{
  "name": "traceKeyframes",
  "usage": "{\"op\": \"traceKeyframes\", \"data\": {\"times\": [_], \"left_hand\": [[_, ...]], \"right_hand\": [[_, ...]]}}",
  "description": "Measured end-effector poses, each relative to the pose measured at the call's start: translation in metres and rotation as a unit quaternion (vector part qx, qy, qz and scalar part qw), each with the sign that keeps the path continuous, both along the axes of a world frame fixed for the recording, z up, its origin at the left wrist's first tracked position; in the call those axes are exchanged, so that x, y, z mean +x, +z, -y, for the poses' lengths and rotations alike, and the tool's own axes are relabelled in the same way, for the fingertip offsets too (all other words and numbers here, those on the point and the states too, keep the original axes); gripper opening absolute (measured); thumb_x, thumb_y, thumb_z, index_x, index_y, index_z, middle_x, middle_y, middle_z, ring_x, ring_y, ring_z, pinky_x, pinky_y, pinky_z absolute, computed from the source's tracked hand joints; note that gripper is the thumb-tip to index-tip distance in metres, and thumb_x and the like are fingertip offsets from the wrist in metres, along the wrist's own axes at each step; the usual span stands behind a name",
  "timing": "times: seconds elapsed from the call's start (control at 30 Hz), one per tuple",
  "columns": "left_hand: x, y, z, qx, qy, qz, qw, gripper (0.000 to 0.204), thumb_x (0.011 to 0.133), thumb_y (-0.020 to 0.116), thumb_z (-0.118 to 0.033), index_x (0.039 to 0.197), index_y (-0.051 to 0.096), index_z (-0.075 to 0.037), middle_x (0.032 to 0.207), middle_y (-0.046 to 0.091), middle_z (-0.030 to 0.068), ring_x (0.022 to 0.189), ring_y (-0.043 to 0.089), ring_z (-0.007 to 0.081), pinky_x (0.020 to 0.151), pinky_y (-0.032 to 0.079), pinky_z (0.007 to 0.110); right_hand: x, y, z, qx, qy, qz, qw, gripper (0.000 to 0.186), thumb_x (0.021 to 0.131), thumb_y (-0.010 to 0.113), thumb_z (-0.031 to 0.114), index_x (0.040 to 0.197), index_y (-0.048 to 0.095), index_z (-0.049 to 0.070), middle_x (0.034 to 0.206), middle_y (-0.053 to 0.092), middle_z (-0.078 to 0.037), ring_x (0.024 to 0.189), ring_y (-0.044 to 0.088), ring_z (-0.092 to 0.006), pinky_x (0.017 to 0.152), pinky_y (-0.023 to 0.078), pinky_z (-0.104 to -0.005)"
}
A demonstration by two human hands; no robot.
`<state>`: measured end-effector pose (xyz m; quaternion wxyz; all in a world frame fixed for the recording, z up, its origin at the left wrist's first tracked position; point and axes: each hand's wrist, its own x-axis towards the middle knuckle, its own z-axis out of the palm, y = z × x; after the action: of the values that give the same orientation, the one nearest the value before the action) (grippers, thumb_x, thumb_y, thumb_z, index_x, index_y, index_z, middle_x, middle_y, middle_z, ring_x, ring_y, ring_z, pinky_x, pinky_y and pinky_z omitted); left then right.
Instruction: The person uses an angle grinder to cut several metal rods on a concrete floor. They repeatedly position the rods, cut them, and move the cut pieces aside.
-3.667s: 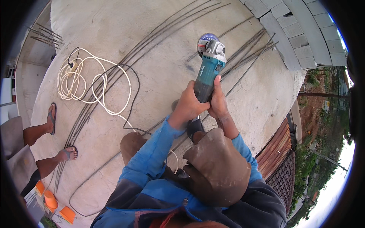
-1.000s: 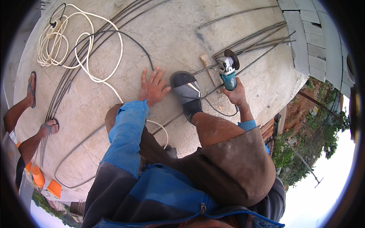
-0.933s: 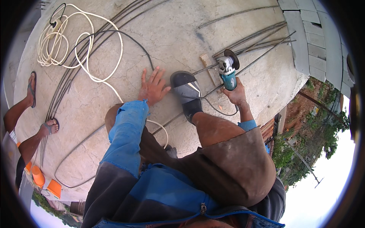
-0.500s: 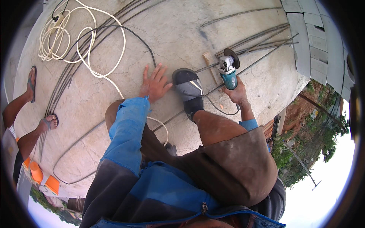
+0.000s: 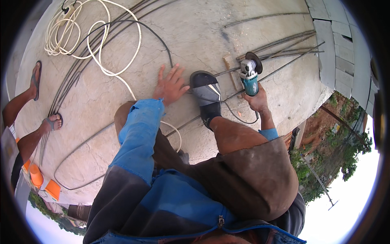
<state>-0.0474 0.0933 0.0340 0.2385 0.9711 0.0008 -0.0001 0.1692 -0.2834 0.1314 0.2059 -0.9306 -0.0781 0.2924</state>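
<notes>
My right hand [image 5: 257, 99] is wrapped round the body of a teal and silver angle grinder [image 5: 250, 84]. Its dark round disc [image 5: 254, 62] is at the far end, over a thin steel bar [image 5: 226, 72]. Under that bar, beside the grinder, lies a wooden strip [image 5: 232, 74]. My shoe [image 5: 206, 89] presses on the bar just left of the strip. My left hand [image 5: 172, 86] has its fingers spread, close to the concrete and the shoe, with nothing in it. The grinder's dark cord [image 5: 239, 118] loops down and passes across the shoe.
A coiled white extension cord [image 5: 106, 72] and several long steel rods [image 5: 77, 69] lie on the concrete slab [image 5: 191, 36] at the left. More rods [image 5: 280, 42] lie at the far right. Another person's sandalled foot [image 5: 53, 122] and orange objects [image 5: 36, 175] are at left.
The whole view has shifted slightly. My left hand stays spread, and my right hand keeps its grip on the grinder in about the same place beside the shoe.
</notes>
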Motion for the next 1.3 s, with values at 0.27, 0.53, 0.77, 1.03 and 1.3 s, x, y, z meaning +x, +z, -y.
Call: {"op": "traceKeyframes", "data": {"times": [0.27,0.53,0.77,1.03,1.3], "left_hand": [[-0.001,-0.001,0.0,0.018,0.002,0.004,1.0,0.044,0.111,0.059,-0.054,0.11,0.073,-0.012,0.169,0.05,0.0075,0.167,0.029,0.0275,0.134,0.008,0.072],[-0.001,0.001,0.001,0.015,0.005,0.02,1.0,0.041,0.11,0.061,-0.052,0.109,0.073,-0.013,0.167,0.052,0.0076,0.166,0.032,0.0274,0.134,0.01,0.071],[0.0,0.0,0.0,0.034,-0.006,-0.013,0.999,0.049,0.111,0.054,-0.057,0.119,0.075,-0.013,0.169,0.051,0.006,0.167,0.03,0.0262,0.132,0.009,0.075],[-0.001,-0.001,0.001,0.016,0.002,0.016,1.0,0.044,0.111,0.059,-0.054,0.11,0.073,-0.012,0.169,0.051,0.0078,0.167,0.03,0.0275,0.134,0.008,0.071],[-0.001,-0.004,0.002,0.015,0.006,0.022,1.0,0.046,0.111,0.058,-0.055,0.111,0.075,-0.012,0.168,0.052,0.0072,0.168,0.029,0.0269,0.134,0.008,0.072]], "right_hand": [[0.001,0.002,-0.001,0.007,0.001,-0.009,1.0,0.062,0.078,0.091,0.028,0.129,0.07,0.0,0.117,0.079,-0.023,0.11,0.077,-0.0371,0.098,0.06,-0.0456],[0.001,0.004,-0.004,-0.014,0.01,-0.002,1.0,0.059,0.078,0.09,0.029,0.125,0.07,-0.001,0.112,0.08,-0.023,0.106,0.078,-0.0376,0.096,0.06,-0.0456],[0.0,-0.002,-0.003,-0.022,0.007,0.004,1.0,0.058,0.077,0.088,0.028,0.124,0.069,-0.001,0.112,0.079,-0.023,0.105,0.077,-0.0385,0.096,0.06,-0.0469],[-0.001,-0.006,-0.001,-0.016,0.004,0.006,1.0,0.057,0.077,0.089,0.027,0.124,0.07,0.0,0.112,0.079,-0.023,0.105,0.077,-0.0375,0.096,0.06,-0.0465],[0.0,-0.013,0.004,-0.013,-0.004,0.005,1.0,0.057,0.076,0.09,0.028,0.121,0.07,0.0,0.112,0.08,-0.024,0.108,0.078,-0.0402,0.097,0.06,-0.0475]]}}
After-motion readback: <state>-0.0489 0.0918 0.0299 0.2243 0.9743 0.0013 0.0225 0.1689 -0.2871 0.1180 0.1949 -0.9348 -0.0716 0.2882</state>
